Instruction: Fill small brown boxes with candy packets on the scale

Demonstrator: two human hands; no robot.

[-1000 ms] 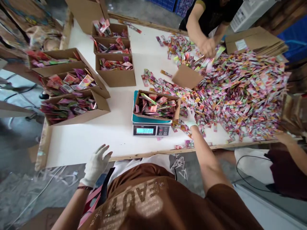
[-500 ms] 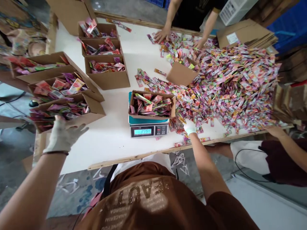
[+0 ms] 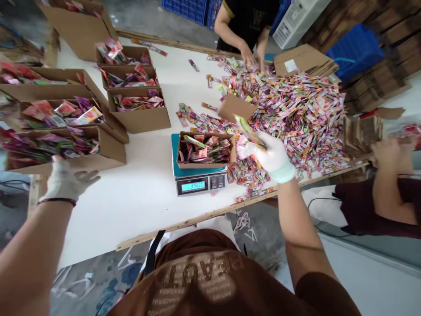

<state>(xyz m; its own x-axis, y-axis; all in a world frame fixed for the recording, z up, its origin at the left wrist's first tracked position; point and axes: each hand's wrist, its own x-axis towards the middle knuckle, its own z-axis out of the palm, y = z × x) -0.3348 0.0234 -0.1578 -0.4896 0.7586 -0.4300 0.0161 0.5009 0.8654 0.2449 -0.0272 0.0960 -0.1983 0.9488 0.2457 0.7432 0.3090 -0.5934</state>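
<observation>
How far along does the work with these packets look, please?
The boxes left of the scale already look well filled with packets, and the left hand is at one of them. In hand seems to be the small box on the scale: it holds packets, and the right hand grips some beside it. The large loose pile looks left to do.

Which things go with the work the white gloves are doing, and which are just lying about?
Part of the work:
- right hand, holding packets
- left hand, at a filled box
- scale, with an open box on it
- packet pile

Seemingly just lying about:
- white strips on the floor
- blue crates
</observation>
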